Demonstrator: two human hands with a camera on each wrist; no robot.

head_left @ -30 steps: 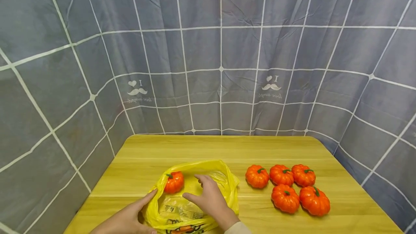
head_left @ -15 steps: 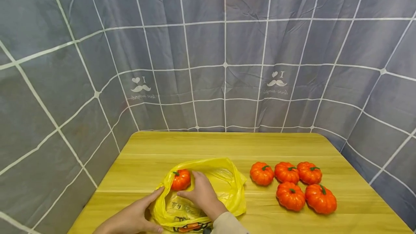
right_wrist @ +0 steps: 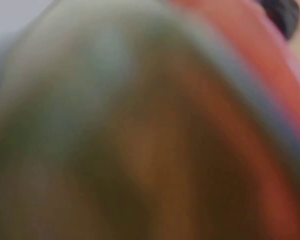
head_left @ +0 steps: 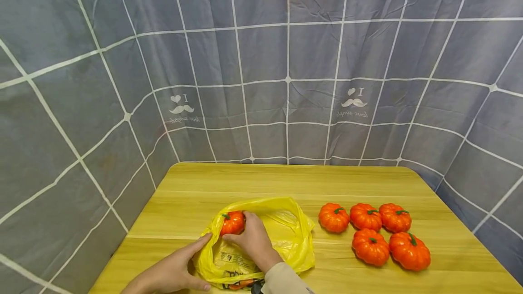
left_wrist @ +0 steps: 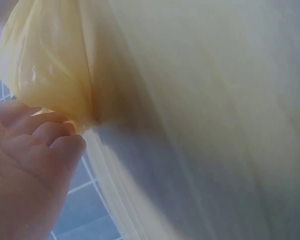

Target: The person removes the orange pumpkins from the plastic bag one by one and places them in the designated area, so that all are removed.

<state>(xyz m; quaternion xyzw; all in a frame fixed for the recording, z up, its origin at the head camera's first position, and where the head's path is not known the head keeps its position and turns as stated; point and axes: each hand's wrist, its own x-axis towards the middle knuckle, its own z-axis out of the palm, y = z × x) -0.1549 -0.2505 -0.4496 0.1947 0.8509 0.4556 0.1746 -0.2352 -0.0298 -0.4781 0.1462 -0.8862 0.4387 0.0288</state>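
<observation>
A yellow plastic bag (head_left: 286,226) lies on the table with its mouth spread wide. Inside, at its left, is a small orange pumpkin (head_left: 232,222) with a green stem. My right hand (head_left: 255,242) reaches into the bag and grips this pumpkin between thumb and fingers. My left hand (head_left: 175,264) is at the bag's left side, fingers touching the plastic, thumb spread apart. In the left wrist view, the fingers of the left hand (left_wrist: 32,150) lie against the bag (left_wrist: 50,60). The right wrist view is too blurred to make out the grip.
To the right of the bag sit several more orange pumpkins (head_left: 370,247) in a loose cluster on the wooden table (head_left: 286,180). A grey curtain (head_left: 265,103) with white grid lines stands behind the table and along its sides.
My right hand has moved left inside the bag, from open above the bag's bottom to gripping the pumpkin. The left hand stays at the bag's side. The head view has shifted slightly.
</observation>
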